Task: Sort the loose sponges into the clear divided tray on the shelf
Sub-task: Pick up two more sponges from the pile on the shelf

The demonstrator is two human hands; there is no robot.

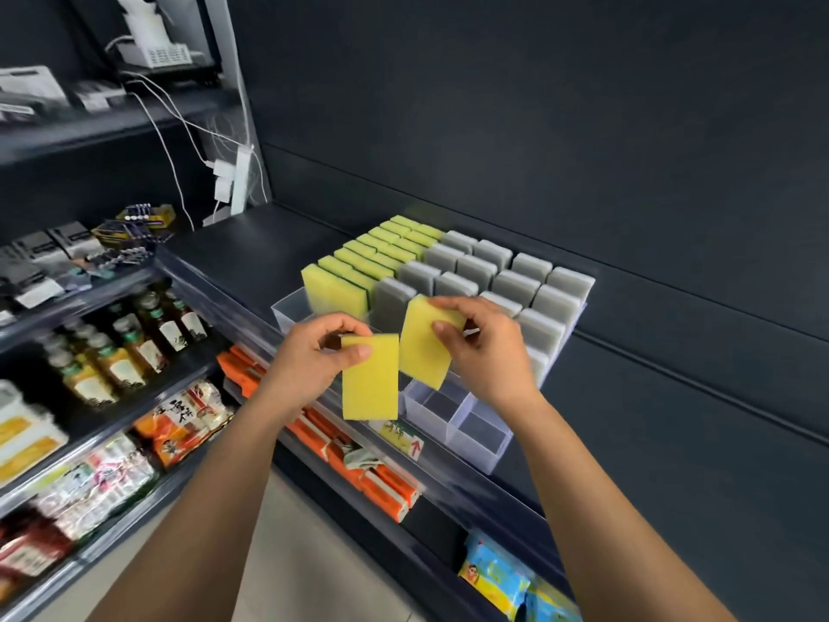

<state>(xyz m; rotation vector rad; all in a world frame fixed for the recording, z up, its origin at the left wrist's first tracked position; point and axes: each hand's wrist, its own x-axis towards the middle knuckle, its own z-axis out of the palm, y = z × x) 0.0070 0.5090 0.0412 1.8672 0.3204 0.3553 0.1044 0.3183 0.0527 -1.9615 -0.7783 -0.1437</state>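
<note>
The left hand (314, 347) is closed on the top edge of a yellow sponge (370, 379), with the thumb laid across its front face and the fingers curled behind. The sponge hangs upright at the centre of the frame, long side vertical. Just right of it, the right hand (484, 347) pinches the upper right corner of a second yellow sponge (424, 347), thumb on the front and fingers over the top. This one is slightly tilted, and its lower edge hangs over the near compartments of the clear divided tray (475, 437). The two held sponges sit just beside each other, nearly touching along their inner edges. The tray sits on the dark shelf (251, 253), right of centre. Its left rows are packed with yellow-and-green sponges (359, 267) standing on edge, and the rows to the right with grey sponges (516, 280). Both held sponges look plain yellow and flat-faced; their back sides are hidden. Both bare forearms rise from the bottom edge of the frame and converge towards the middle, wrists bent so that the hands meet in front of the tray's near end.
</note>
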